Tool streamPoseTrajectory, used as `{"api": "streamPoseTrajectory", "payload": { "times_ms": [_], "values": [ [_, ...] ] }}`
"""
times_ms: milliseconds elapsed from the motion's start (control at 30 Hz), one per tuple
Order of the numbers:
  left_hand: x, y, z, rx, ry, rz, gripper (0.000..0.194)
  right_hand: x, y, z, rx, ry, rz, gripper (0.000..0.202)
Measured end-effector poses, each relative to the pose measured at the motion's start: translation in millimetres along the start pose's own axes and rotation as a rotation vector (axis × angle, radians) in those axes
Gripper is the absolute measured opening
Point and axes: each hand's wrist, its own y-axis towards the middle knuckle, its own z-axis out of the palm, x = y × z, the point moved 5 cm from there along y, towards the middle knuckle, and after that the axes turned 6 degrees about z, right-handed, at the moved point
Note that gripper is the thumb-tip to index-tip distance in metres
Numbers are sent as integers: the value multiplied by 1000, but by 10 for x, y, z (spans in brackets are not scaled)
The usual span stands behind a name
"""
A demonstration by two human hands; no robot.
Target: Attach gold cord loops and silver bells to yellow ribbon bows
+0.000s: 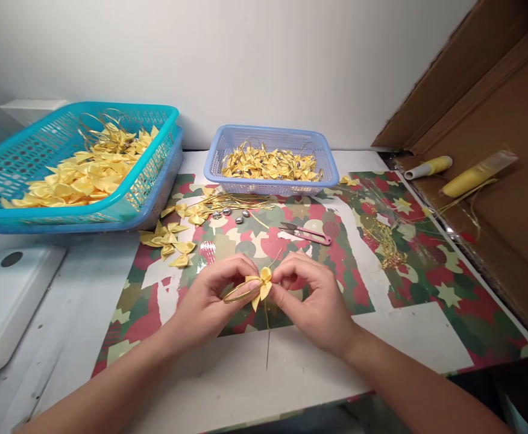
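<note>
Between my two hands is a yellow ribbon bow (263,288), held just above the table. My left hand (221,289) is closed, pinching the bow's left side along with a gold cord loop (237,296). The fingertips of my right hand (311,295) press together at the bow's right edge; what exactly they grip there is partly hidden. A thin thread hangs below the bow, with a needle (267,352) at its lower end. Beyond my hands lie small silver bells (239,219), a bunch of gold cords (237,201) and pink-handled thread snips (307,233).
A turquoise basket (155,157) of yellow bows stands at the left, stacked on a blue one. Farther back is a blue basket (270,185) of bows with cords. Loose bows (167,238) lie left; tangled thread (386,244) lies right, near a cardboard wall (485,102) and spools (429,167).
</note>
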Motion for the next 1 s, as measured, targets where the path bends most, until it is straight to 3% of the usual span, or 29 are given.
{"api": "streamPoseTrajectory", "payload": {
  "times_ms": [200,300,733,1000],
  "values": [
    [8,9,-1,64,8,-2,24,-123,39,97,330,290,242,22],
    [41,9,4,95,-28,-34,23,-170,42,131,428,401,330,29],
    [79,15,11,64,-22,-62,26,-224,16,112,425,358,442,31],
    [74,15,-4,72,93,14,24,-237,-4,89,539,399,467,32]
  ]
}}
